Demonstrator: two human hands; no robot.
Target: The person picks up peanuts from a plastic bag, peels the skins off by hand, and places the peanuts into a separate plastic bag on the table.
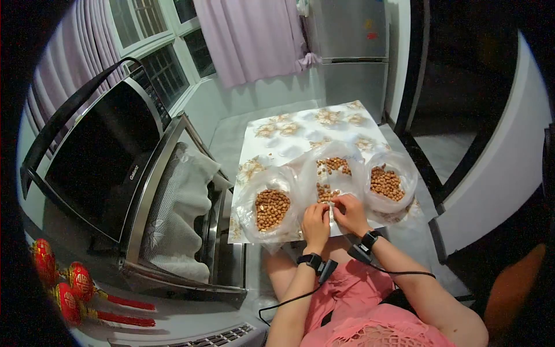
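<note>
Three clear plastic bags with brown shelled peanuts lie open on the table. At the near rim of the middle bag, my left hand and my right hand are close together with fingers curled inward. A whitish fold of the bag's plastic shows between them, and both appear to pinch it; the fingertips are partly hidden. Loose peanuts lie just beyond my fingers, with more farther back in that bag. To the left sits a fuller bag of peanuts, and on the right another bag.
A flower-patterned cloth covers the table. On the left, a microwave stands on a metal rack draped with a white cloth. Behind are a grey refrigerator and lilac curtains. Cabled devices are strapped to both wrists.
</note>
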